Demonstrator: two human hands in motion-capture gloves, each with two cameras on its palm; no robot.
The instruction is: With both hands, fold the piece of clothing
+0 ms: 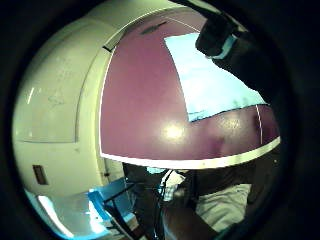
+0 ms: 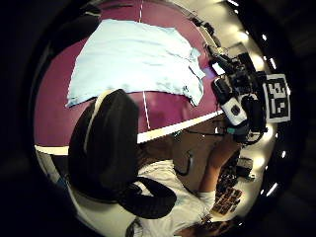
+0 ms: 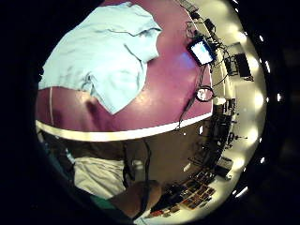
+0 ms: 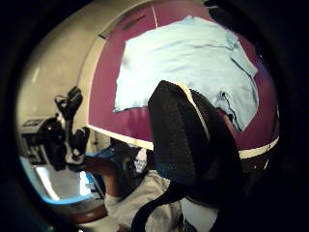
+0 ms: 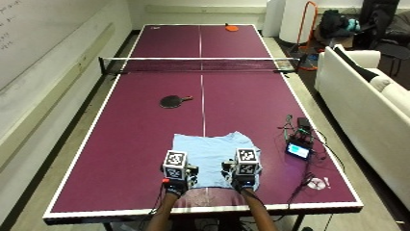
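Shirt [image 5: 211,153]: pale blue, flat on the counter's [image 5: 128,144] near end, its near hem close to the white edge line.
Left hand [image 5: 176,179]: above the hem; I cannot tell its fingers' state.
Right hand [image 5: 243,174]: likewise.
Open room: bare purple surface on both sides.
Beyond: paddle [image 5: 173,101], net [image 5: 200,64].
Room: sofa [image 5: 365,101] at right.

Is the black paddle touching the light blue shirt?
Apart. The outside view shows the black paddle lying further up the table, with a bare stretch of purple table between it and the light blue shirt.
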